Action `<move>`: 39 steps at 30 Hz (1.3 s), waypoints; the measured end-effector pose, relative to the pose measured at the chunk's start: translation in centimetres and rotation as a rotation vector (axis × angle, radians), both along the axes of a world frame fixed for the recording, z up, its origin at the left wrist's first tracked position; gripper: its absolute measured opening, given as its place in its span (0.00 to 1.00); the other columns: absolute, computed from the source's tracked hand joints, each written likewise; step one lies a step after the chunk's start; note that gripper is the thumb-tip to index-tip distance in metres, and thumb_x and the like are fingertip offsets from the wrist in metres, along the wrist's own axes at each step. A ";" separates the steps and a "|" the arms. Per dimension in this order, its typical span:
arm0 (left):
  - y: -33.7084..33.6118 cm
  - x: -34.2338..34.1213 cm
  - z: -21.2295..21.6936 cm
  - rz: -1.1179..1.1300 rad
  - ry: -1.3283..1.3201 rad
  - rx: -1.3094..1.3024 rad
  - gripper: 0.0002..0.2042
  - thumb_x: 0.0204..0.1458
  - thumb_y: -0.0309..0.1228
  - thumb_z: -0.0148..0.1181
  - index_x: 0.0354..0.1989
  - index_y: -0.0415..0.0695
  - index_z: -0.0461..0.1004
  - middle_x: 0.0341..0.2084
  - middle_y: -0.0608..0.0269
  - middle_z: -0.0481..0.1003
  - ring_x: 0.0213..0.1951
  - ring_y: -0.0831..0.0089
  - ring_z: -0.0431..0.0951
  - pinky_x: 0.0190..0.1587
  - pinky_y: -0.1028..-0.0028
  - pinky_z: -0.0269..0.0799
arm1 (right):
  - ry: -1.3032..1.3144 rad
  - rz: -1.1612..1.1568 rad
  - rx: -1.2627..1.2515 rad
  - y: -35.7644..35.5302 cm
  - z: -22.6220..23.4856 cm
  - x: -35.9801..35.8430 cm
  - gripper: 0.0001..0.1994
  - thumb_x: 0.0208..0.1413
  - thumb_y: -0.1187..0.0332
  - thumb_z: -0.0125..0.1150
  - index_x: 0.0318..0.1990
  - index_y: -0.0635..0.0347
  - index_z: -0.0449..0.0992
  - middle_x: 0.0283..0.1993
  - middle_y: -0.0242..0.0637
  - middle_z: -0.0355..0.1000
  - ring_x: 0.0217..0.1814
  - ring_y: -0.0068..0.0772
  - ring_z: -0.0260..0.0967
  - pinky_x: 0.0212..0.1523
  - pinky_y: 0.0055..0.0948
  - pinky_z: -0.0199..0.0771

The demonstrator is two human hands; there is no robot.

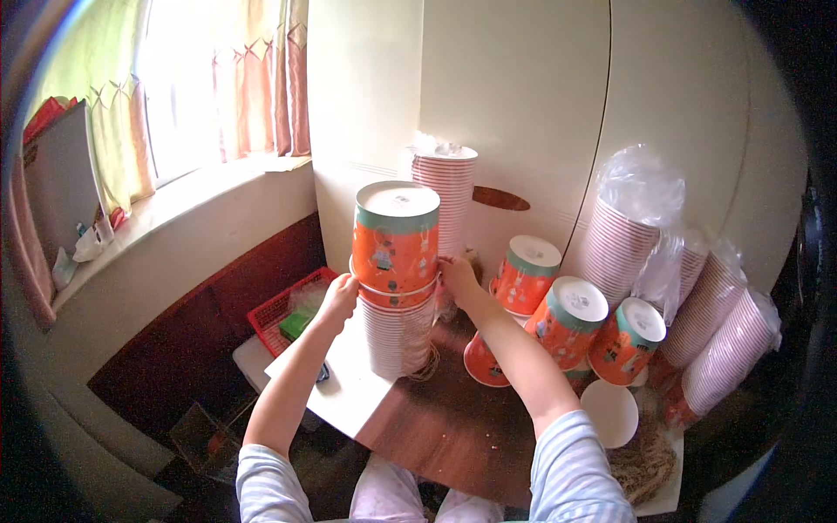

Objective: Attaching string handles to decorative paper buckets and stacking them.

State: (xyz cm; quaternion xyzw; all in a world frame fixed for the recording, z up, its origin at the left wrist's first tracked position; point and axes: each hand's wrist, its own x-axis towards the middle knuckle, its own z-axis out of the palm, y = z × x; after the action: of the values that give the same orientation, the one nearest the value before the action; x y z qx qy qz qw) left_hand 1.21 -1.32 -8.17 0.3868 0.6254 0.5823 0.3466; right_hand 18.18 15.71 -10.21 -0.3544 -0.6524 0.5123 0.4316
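An orange and green paper bucket stands upside down on top of a tall stack of nested white-rimmed paper buckets. My left hand is closed at the left side of the top bucket, near its lower rim. On the opposite side, my right hand pinches at about the same height. Both hands' fingertips are partly hidden against the bucket. Some loose brown string hangs at the foot of the stack, on the right.
Several upturned orange buckets stand on the right, beyond my right forearm. Behind them lean tall bucket stacks in clear plastic. A white disc and a bundle of brown strands lie at the near right. A red basket sits left.
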 end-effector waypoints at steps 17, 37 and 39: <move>1.0 1.3 -1.7 0.000 0.040 -0.041 0.11 0.53 0.41 0.41 0.27 0.48 0.62 0.17 0.75 0.57 0.14 0.85 0.55 0.12 0.82 0.48 | -0.090 -0.010 0.111 1.5 -2.6 1.2 0.11 0.53 0.72 0.44 0.36 0.64 0.74 0.22 0.29 0.68 0.20 0.19 0.59 0.21 0.20 0.60; 1.6 0.3 -4.3 0.086 0.164 0.067 0.12 0.51 0.44 0.42 0.28 0.49 0.62 0.18 0.74 0.58 0.16 0.84 0.54 0.13 0.81 0.48 | -0.335 -0.151 0.560 -0.7 -2.9 0.8 0.14 0.53 0.66 0.39 0.39 0.60 0.73 0.34 0.52 0.69 0.38 0.48 0.69 0.37 0.37 0.67; 1.7 0.2 -4.6 0.098 0.177 0.076 0.12 0.52 0.44 0.42 0.28 0.49 0.62 0.17 0.74 0.58 0.15 0.84 0.54 0.13 0.82 0.48 | -0.334 -0.155 0.498 -1.3 -2.6 0.6 0.15 0.53 0.66 0.39 0.39 0.59 0.73 0.35 0.52 0.70 0.39 0.47 0.69 0.37 0.36 0.67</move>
State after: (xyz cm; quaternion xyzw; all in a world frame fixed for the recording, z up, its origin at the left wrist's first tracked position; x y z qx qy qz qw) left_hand 1.38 0.36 -12.77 0.4182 0.6494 0.5854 0.2462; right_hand 18.74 14.44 -12.81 -0.3660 -0.7907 0.2369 0.4298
